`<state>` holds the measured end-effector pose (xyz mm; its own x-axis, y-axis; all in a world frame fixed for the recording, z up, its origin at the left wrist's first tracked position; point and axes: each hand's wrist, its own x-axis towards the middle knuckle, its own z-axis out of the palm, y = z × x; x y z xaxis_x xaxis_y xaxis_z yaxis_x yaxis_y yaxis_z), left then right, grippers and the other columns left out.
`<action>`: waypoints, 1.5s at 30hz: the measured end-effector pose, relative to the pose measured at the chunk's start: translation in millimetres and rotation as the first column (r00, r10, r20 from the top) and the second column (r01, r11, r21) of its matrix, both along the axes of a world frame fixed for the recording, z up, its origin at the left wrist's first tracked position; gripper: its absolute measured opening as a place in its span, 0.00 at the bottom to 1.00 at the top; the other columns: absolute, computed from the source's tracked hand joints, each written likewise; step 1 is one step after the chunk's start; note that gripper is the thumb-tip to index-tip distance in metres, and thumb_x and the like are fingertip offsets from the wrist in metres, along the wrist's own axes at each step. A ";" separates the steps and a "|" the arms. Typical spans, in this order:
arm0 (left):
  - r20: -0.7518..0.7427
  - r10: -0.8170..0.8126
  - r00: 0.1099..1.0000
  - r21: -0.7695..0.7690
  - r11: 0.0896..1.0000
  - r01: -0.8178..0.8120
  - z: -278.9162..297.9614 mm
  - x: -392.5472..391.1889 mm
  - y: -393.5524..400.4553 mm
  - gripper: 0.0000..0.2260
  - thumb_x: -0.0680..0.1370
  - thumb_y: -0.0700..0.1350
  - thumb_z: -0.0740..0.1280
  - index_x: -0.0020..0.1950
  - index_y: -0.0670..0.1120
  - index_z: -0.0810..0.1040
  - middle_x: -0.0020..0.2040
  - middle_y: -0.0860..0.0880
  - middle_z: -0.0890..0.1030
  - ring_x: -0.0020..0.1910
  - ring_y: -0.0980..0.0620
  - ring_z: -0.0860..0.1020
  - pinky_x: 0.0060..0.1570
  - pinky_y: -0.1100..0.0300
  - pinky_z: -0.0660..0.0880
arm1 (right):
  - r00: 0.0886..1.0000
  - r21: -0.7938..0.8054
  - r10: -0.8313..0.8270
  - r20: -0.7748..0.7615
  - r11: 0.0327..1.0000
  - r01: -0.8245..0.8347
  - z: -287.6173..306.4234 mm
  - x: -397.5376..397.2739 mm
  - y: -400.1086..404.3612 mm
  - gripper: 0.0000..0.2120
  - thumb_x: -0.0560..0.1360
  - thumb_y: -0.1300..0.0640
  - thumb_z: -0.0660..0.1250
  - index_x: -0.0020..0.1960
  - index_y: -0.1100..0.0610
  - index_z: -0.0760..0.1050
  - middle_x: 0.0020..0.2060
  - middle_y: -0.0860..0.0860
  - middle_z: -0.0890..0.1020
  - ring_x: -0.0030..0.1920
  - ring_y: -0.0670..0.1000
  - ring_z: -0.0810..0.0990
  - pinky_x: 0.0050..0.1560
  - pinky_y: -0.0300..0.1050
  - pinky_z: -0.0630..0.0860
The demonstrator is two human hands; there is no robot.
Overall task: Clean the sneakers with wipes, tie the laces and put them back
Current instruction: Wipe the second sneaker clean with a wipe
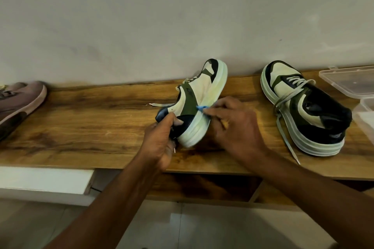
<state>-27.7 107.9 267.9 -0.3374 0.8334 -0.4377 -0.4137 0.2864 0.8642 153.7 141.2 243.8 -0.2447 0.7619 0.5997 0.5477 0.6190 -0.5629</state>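
Two hands work on one sneaker above a long wooden shelf [91,123] set against a pale wall [162,16]. At the shelf's right, the second sneaker [303,107] of the cream, olive and black pair stands upright on its sole, toe toward the wall, its grey laces [287,99] loose and trailing toward the front edge. A mauve shoe [18,101] sits at the far left, partly out of frame, and a clear plastic box [352,83] lies at the right edge. The held sneaker [196,99] is tipped on its side, toe up toward the wall, pale sole facing right. The left hand [162,141] grips its black heel, fingers curled around it. The right hand [236,125] pinches a small blue wipe [202,108] against the edge of the sole.
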 end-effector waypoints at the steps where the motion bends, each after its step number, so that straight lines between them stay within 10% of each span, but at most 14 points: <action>1: 0.003 -0.025 1.000 -0.008 1.000 0.025 0.2 -1.5 -0.9 0.12 0.75 0.32 0.65 0.55 0.43 0.83 0.50 0.44 0.87 0.51 0.45 0.83 0.50 0.50 0.77 | 0.999 -0.042 -0.025 -0.039 0.999 0.024 -0.1 3.7 6.0 0.16 0.72 0.71 0.75 0.57 0.58 0.86 0.50 0.51 0.84 0.49 0.46 0.80 0.54 0.26 0.74; 8: 0.002 -0.168 0.986 -0.034 0.985 0.168 -1.0 -17.5 -1.9 0.16 0.76 0.31 0.63 0.61 0.42 0.81 0.56 0.42 0.85 0.59 0.43 0.81 0.61 0.47 0.76 | 0.980 -0.067 -0.174 -0.096 0.983 0.168 10.7 19.9 26.0 0.13 0.75 0.66 0.75 0.59 0.58 0.86 0.52 0.51 0.85 0.47 0.47 0.83 0.51 0.42 0.84; 12: -0.006 -0.127 0.992 -0.028 0.992 0.126 -1.9 -19.1 1.7 0.15 0.75 0.31 0.63 0.59 0.40 0.82 0.56 0.41 0.85 0.60 0.43 0.81 0.66 0.47 0.75 | 0.999 -0.009 -0.034 0.028 0.999 0.034 2.4 3.9 3.3 0.15 0.73 0.66 0.76 0.59 0.58 0.85 0.51 0.51 0.83 0.50 0.45 0.80 0.57 0.28 0.75; 15: -0.040 -0.075 0.996 -0.016 0.997 0.075 -1.1 -21.3 5.5 0.15 0.75 0.30 0.63 0.57 0.39 0.83 0.59 0.39 0.85 0.60 0.44 0.81 0.70 0.45 0.73 | 0.988 -0.002 0.085 0.127 0.996 -0.085 -4.5 -7.5 -12.0 0.15 0.73 0.66 0.76 0.59 0.59 0.85 0.53 0.53 0.83 0.54 0.50 0.80 0.58 0.43 0.81; 22: -0.136 -0.047 0.990 -0.034 0.999 0.042 1.7 -26.0 2.0 0.10 0.75 0.33 0.66 0.53 0.41 0.83 0.50 0.43 0.86 0.51 0.45 0.82 0.48 0.50 0.77 | 0.992 0.019 -0.025 0.124 1.000 0.023 0.8 4.8 15.5 0.14 0.74 0.66 0.75 0.59 0.59 0.85 0.53 0.52 0.82 0.55 0.51 0.80 0.60 0.41 0.77; 34: -0.161 -0.036 0.986 -0.054 0.998 0.027 5.4 -27.6 3.3 0.09 0.77 0.36 0.67 0.55 0.39 0.82 0.55 0.37 0.86 0.51 0.42 0.83 0.58 0.43 0.79 | 0.921 0.156 0.164 0.353 0.960 -0.231 -0.5 -27.6 -16.9 0.17 0.73 0.65 0.77 0.62 0.62 0.83 0.58 0.60 0.82 0.58 0.59 0.80 0.53 0.53 0.83; 39: -0.162 -0.036 0.986 -0.077 0.997 0.024 5.6 -32.3 3.7 0.08 0.78 0.36 0.68 0.55 0.42 0.82 0.57 0.39 0.85 0.59 0.39 0.83 0.61 0.41 0.79 | 0.956 0.144 -0.081 0.282 0.989 0.041 6.7 -0.5 28.6 0.17 0.72 0.69 0.75 0.60 0.63 0.84 0.55 0.60 0.82 0.56 0.61 0.80 0.53 0.59 0.84; 45: -0.538 0.021 0.843 0.072 0.997 0.021 0.9 -26.9 -5.3 0.15 0.78 0.42 0.72 0.64 0.48 0.80 0.61 0.49 0.85 0.61 0.50 0.82 0.60 0.50 0.81 | 0.962 0.107 -0.134 0.238 0.988 0.111 7.1 -0.2 39.0 0.17 0.71 0.70 0.76 0.59 0.64 0.84 0.53 0.59 0.83 0.55 0.60 0.80 0.56 0.54 0.81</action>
<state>-54.6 102.6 268.8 -0.5020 0.8556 -0.1258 0.1222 0.2142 0.9691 153.5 180.1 250.9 -0.3005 0.7393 0.6026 0.7359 0.5817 -0.3467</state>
